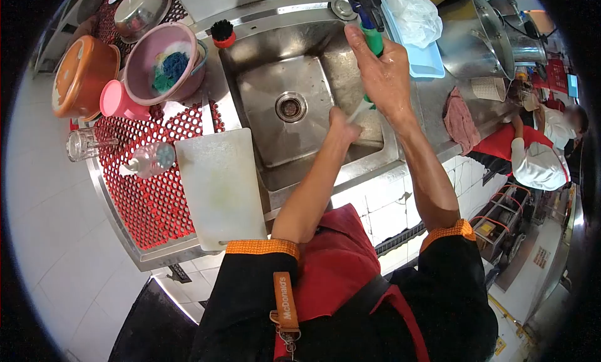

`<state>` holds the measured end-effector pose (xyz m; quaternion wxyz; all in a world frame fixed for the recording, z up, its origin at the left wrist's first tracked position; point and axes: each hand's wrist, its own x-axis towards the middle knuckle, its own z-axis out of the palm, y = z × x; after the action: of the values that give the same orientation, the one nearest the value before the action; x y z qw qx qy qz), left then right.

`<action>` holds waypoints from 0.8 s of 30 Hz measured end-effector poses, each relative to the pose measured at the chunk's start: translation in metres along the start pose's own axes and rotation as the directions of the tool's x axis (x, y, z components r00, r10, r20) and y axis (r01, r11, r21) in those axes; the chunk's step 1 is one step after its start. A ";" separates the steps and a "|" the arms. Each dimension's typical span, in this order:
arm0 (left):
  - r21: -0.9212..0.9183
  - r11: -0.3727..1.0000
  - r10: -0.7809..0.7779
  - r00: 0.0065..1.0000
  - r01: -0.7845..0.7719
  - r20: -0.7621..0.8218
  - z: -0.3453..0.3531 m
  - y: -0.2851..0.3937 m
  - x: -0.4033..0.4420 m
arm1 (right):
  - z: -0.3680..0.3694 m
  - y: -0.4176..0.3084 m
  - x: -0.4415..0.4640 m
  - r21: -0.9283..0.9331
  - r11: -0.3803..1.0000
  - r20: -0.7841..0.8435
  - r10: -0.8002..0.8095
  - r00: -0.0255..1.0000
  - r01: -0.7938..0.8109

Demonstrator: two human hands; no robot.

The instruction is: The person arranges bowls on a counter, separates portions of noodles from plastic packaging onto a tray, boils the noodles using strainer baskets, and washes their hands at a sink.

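Observation:
Over the right part of the steel sink point(275, 139), my right hand point(387, 77) is wrapped round a green and dark blue spray handle point(374, 41). A stream of water comes down from it towards my left hand point(344, 125). My left hand hangs lower in the sink, its fingers bent and partly hidden, and I cannot make out whether it holds anything. A white cutting board point(220, 186) lies left of the sink, with a knife point(207, 116) just behind it.
On the red mat point(147, 205) are a clear bottle point(153, 160), a glass mug point(87, 144) and a pink jug point(119, 100). A pink bucket point(141, 67) stands behind. At right are a blue tray point(427, 61), a cloth point(461, 121), a large pot point(472, 36) and people point(541, 161).

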<state>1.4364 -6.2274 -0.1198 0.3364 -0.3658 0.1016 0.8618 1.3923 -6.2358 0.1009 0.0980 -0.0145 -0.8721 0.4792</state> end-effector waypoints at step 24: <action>0.052 0.940 0.328 0.933 -0.338 0.148 0.047 0.038 -0.045 | 0.023 -0.003 0.004 -0.061 0.992 -0.102 -0.120 0.987 0.115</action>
<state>1.4079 -6.2595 -0.0577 0.2052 -0.2702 0.1717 0.9249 1.3844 -6.2558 0.0923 0.1717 0.0089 -0.8777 0.4472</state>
